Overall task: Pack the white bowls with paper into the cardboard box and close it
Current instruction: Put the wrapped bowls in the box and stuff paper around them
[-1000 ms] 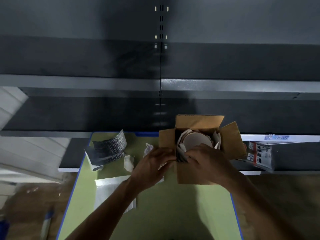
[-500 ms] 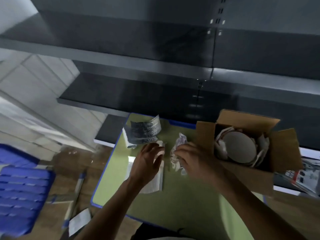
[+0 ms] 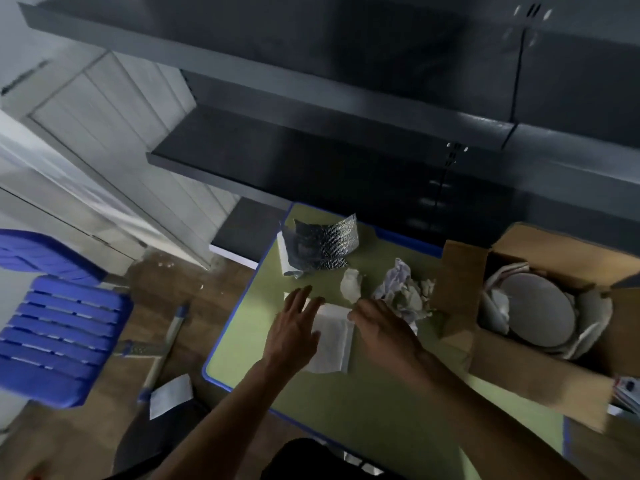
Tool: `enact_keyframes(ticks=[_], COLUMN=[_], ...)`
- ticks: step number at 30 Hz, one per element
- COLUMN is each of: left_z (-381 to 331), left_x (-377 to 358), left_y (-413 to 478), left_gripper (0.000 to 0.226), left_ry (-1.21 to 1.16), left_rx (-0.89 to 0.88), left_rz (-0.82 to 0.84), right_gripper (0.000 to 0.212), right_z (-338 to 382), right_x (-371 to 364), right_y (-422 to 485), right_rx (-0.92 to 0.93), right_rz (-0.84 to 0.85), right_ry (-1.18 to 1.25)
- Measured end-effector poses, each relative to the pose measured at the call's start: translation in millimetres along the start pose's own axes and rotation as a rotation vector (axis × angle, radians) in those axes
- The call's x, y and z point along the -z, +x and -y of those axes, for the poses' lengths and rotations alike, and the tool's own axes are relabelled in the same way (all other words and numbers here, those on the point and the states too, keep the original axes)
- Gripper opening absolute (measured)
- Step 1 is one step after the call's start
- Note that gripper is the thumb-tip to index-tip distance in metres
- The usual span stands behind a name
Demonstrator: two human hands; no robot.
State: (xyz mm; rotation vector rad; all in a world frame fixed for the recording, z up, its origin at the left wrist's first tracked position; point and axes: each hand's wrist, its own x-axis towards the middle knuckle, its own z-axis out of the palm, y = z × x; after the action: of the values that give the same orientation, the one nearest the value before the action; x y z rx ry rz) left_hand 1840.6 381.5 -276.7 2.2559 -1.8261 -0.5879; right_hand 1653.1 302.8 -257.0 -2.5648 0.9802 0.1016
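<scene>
Finding 1, change. One second ago both hands worked at the near left rim of the box. Now both have left it and are over the loose paper at centre frame. The view has also swung, so the box has moved from centre to the right edge. Judgement: the packing step is paused for more padding, and closing has not begun.

Finding 2, hands. The left hand [image 3: 294, 329] is spread wide with its fingers straight and apart. Its palm faces down over the left part of a flat paper sheet [image 3: 332, 344] and grips nothing. Whether it presses the sheet cannot be told. The right hand [image 3: 381, 329] is knuckles up with its fingers bent down at the sheet's upper right corner. Its fingertips are hidden, so whether it pinches the sheet cannot be told.

Finding 3, materials. The sheet lies flat on the green table [image 3: 363, 403]. Just beyond the right hand sits a heap of crumpled paper [image 3: 403, 289], with a small white wad [image 3: 351, 285] beside it. Farther up the frame lies a silver padded wrap [image 3: 322, 244].

Finding 4, task items. The cardboard box [image 3: 540, 379] stands on the table at right of frame with its flaps open. A white bowl [image 3: 540, 313] sits inside, with paper tucked around its rim. Whether more bowls lie under it is not visible.

Finding 5, surroundings. A blue chair [image 3: 59, 327] stands at lower left. Dark shelves [image 3: 311, 168] fill the upper frame.
</scene>
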Motion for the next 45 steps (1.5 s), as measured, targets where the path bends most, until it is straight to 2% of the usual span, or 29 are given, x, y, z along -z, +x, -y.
enact_keyframes(ticks=[3,5,8,11,15,18,20,23,26,29,33,36,42,45], left_z=[-2,-6,-13,-10,6,9,7,7,12,16,13,6,-13,-19], left_x=[-3,-2,6,26,59,75,76,74,68,62,55,57,82,96], left_y=[15,22,29,47,89,115,132,165,201,220,222,217,181,153], left_gripper=[0.072,0.064,0.044,0.040,0.042,0.041,0.043,0.058,0.064,0.066,0.060,0.041,0.022,0.022], left_ry=[0.050,0.052,0.044,0.140,0.282,0.343,0.434,0.496,0.536,0.562,0.519,0.405,-0.013,-0.155], left_rx=[-0.037,-0.070,-0.099,-0.091,0.044,0.090,0.014,-0.049,0.008,0.062,0.020,0.005,0.053,0.085], left_rz=[0.047,0.027,-0.146,-0.354,-0.426,-0.328,-0.216,-0.047,0.105,0.190,0.142,0.053,-0.136,-0.139], right_gripper=[0.030,0.025,0.023,0.022,0.017,0.022,0.023,0.023,0.027,0.028,0.030,0.035,0.045,0.065], right_z=[5,8,7,1,-3,-4,-6,-12,-20,-25,-31,-34,-28,-24], right_x=[-5,-6,-2,9,21,31,39,47,48,47,51,56,63,68], right_y=[7,8,9,13,22,31,40,57,67,69,69,72,79,77], right_rx=[0.006,-0.002,-0.013,-0.023,-0.036,-0.058,-0.073,-0.119,-0.164,-0.199,-0.248,-0.248,-0.329,-0.348], right_rz=[-0.041,-0.067,-0.131,-0.161,-0.178,-0.223,-0.252,-0.246,-0.237,-0.195,-0.126,-0.098,-0.158,-0.208], right_ry=[-0.027,-0.011,0.055,0.049,0.026,0.069,0.063,0.032,0.039,0.030,0.038,0.063,0.170,0.202])
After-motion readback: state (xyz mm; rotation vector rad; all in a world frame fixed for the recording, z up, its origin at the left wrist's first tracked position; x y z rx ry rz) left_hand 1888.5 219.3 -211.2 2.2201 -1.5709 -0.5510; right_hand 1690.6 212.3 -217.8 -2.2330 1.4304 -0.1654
